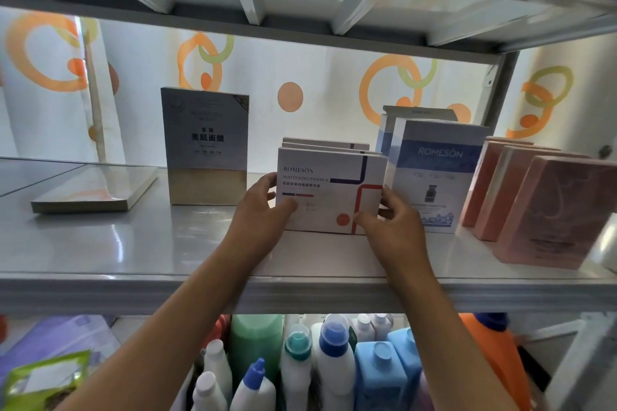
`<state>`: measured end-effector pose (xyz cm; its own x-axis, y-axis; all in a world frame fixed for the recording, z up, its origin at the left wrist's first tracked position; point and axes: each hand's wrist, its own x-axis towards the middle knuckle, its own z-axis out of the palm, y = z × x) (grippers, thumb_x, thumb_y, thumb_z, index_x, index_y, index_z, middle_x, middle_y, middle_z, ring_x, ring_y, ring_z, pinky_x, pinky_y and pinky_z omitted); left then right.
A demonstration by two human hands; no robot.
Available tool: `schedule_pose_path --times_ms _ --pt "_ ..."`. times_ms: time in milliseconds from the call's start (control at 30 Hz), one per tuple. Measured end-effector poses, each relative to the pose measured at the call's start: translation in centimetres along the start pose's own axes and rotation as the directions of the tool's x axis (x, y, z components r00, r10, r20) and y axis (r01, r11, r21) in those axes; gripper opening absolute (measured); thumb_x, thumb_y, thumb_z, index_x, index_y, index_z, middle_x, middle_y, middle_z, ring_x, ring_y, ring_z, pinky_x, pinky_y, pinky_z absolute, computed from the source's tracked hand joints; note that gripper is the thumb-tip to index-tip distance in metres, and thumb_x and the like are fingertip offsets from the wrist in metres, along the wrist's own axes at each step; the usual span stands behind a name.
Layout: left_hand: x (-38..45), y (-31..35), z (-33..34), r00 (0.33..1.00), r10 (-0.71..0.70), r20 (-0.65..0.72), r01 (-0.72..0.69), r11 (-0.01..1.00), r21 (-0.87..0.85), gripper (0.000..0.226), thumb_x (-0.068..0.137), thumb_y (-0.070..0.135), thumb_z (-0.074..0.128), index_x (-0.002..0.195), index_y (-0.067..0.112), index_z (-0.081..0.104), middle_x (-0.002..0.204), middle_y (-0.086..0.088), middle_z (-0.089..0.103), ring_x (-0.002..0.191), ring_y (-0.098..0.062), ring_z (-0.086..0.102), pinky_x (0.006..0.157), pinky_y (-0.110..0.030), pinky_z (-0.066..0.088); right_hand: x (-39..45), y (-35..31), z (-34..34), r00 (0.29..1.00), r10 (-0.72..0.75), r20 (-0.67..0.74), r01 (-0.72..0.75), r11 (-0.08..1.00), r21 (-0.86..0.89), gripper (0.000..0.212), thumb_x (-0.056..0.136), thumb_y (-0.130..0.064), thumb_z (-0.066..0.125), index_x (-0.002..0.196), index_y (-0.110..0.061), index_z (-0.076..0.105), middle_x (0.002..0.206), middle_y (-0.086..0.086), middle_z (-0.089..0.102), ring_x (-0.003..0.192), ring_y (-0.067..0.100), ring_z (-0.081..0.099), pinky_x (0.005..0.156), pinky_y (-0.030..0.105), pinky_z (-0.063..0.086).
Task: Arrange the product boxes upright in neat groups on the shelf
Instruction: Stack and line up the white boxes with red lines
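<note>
Behind the front white box point(329, 192), upright mid-shelf point(133, 243), similar boxes are mostly hidden, only their top edges showing. Its lower left edge is gripped by the left hand point(258, 213) and its lower right corner by the right hand point(392, 222), both forearms reaching up.

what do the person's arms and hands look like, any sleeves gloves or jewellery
Both arms are bare from the bottom edge of the picture up to the wrists: no sleeves show. The left hand and the right hand wear no gloves, and no ring, watch or bracelet can be seen. Fingernails look short and plain.
</note>
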<state>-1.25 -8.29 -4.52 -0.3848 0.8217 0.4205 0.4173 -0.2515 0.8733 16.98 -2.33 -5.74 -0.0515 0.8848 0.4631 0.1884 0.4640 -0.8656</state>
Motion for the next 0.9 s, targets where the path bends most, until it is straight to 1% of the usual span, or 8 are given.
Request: schedule_pose_path --times_ms 67,167,300,400,533,667,800,900 --pt "0.09 -0.04 0.06 1.0 -0.001 -0.013 0.002 1.0 0.019 0.036 0.092 0.019 0.057 0.127 0.027 0.055 0.123 0.008 0.064 0.116 -0.015 0.057 0.098 -0.04 0.05 0.17 0.28 0.08 0.999 0.014 -0.03 -0.015 0.999 -0.03 0.041 0.091 -0.026 0.066 0.13 -0.025 0.058 0.121 -0.006 0.065 0.112 0.017 0.058 0.084 0.024 0.049" --pt "0.18 -0.05 0.18 1.0 -0.006 -0.015 0.007 1.0 0.027 0.031 0.093 0.017 0.056 0.124 0.025 0.056 0.122 0.006 0.064 0.114 -0.015 0.057 0.095 -0.037 0.051 0.3 0.53 0.11 0.998 0.031 -0.061 -0.033 0.999 -0.038 0.046 0.092 -0.031 0.064 0.136 -0.023 0.055 0.127 -0.005 0.063 0.114 0.018 0.058 0.088 0.029 0.051" --pt "0.4 -0.36 0.18 1.0 0.005 -0.028 -0.003 0.997 0.073 0.028 0.094 0.014 0.057 0.119 0.026 0.053 0.124 0.004 0.061 0.116 -0.016 0.055 0.084 -0.027 0.044 0.44 0.55 0.1 0.996 0.04 -0.083 -0.042 0.999 -0.03 0.043 0.092 -0.029 0.064 0.134 -0.021 0.057 0.124 -0.004 0.064 0.111 0.017 0.058 0.084 0.026 0.048" --pt "0.55 -0.5 0.22 0.999 -0.01 -0.04 0.014 0.995 0.097 0.034 0.094 0.013 0.057 0.127 0.019 0.053 0.129 0.001 0.059 0.119 -0.018 0.053 0.086 -0.029 0.044 0.35 0.55 -0.02 0.991 0.05 -0.121 -0.055 0.998 -0.037 0.039 0.091 -0.025 0.065 0.128 -0.018 0.06 0.119 -0.004 0.065 0.104 0.014 0.059 0.079 0.02 0.045" --pt "0.49 -0.63 0.17 0.998 0.042 -0.046 -0.037 0.993 0.109 0.03 0.097 0.015 0.055 0.127 0.017 0.055 0.126 0.001 0.061 0.112 -0.017 0.057 0.08 -0.023 0.044 0.1 0.18 -0.26 0.991 0.045 -0.124 -0.048 0.999 -0.021 0.016 0.092 -0.02 0.064 0.108 -0.021 0.064 0.095 -0.009 0.066 0.086 0.005 0.061 0.064 0.009 0.04" --pt "0.48 -0.72 -0.04 0.996 0.023 -0.087 -0.014 0.995 0.099 0.023 0.099 0.027 0.054 0.12 0.018 0.054 0.115 0.003 0.064 0.102 -0.018 0.062 0.085 -0.037 0.053 -0.23 -0.34 -0.36 0.996 0.008 -0.093 -0.008 1.0 -0.005 0.013 0.095 -0.028 0.061 0.107 -0.024 0.065 0.092 -0.014 0.065 0.087 -0.001 0.06 0.063 0.006 0.041" --pt "0.45 -0.72 -0.21 0.993 0.02 -0.116 -0.008 0.995 0.099 0.023 0.096 0.032 0.058 0.113 0.017 0.052 0.106 0.004 0.064 0.095 -0.016 0.063 0.086 -0.041 0.053 -0.44 -0.37 -0.35 0.993 0.014 -0.12 -0.013 1.0 0.015 0.027 0.094 -0.034 0.061 0.116 -0.018 0.067 0.104 -0.006 0.069 0.093 0.006 0.062 0.068 0.009 0.044" --pt "0.38 -0.79 -0.27 0.992 0.027 -0.126 -0.014 0.994 0.104 0.024 0.094 0.034 0.06 0.108 0.017 0.051 0.096 0.009 0.063 0.085 -0.01 0.063 0.082 -0.042 0.055 -0.36 -0.13 -0.32 0.989 0.033 -0.141 -0.031 0.999 0.012 0.029 0.094 -0.034 0.061 0.115 -0.016 0.068 0.103 -0.004 0.07 0.09 0.007 0.062 0.068 0.011 0.045"
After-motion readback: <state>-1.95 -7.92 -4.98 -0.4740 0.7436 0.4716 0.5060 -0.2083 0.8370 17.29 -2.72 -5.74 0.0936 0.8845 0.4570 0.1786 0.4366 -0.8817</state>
